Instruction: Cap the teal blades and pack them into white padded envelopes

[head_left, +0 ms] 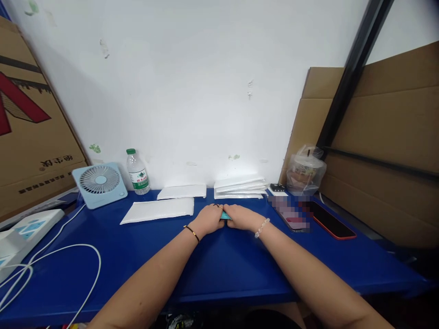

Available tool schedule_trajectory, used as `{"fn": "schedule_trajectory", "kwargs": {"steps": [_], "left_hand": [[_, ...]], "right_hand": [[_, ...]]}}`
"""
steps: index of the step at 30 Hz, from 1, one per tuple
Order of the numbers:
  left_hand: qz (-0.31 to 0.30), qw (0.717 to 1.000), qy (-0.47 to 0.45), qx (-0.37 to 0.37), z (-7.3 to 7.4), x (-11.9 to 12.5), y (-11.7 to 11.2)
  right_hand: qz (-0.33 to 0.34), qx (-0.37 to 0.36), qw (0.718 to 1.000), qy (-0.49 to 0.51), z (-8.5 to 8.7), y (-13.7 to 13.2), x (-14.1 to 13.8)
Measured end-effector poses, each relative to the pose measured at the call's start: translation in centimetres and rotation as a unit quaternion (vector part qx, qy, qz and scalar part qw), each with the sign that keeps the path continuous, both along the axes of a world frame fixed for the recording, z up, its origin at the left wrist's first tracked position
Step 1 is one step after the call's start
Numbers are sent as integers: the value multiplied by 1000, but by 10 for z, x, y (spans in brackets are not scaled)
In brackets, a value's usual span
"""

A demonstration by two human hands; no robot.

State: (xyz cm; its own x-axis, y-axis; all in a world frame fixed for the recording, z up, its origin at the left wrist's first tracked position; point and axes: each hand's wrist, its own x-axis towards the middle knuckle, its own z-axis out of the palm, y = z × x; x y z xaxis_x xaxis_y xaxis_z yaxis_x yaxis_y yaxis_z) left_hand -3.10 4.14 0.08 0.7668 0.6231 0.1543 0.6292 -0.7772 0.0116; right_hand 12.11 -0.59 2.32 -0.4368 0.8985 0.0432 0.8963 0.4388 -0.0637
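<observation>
Both hands meet over the middle of the blue table, closed around a small teal item [225,215] whose kind I cannot make out, since the fingers cover most of it. My left hand [209,218], with a dark bracelet at the wrist, grips its left side. On its right side is my right hand [241,216], with a beaded bracelet. Just behind the hands lies a stack of white padded envelopes [238,186]. One white envelope [159,209] lies flat to the left, and another white envelope [182,191] rests behind it against the wall.
At the left are a light-blue fan [100,183], a water bottle [138,173], a power strip [27,237] and a looping white cable [98,260]. On the right lie a lit phone [290,213], a red-edged dark phone [332,220] and a bagged drink cup [305,171]. Cardboard [391,151] stands beyond.
</observation>
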Motion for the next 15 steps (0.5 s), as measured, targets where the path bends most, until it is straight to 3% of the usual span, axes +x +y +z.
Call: {"fn": "schedule_trajectory", "kwargs": {"steps": [4,7,9,11,15], "left_hand": [[14,988,-116,-104,-3,4,5],[-14,943,-272,-193,2,11,3],[-21,908,-345,-235,7,15,0],[-18,885,-373,-277,8,19,-3],[-8,843,-408,-350,0,20,-5]], "right_hand": [[-33,-63,997,16,52,-7,7],[-14,32,991,128,96,-11,9],[1,98,982,162,113,-10,4],[14,114,979,166,117,-7,-7],[29,66,983,170,95,4,-32]]}}
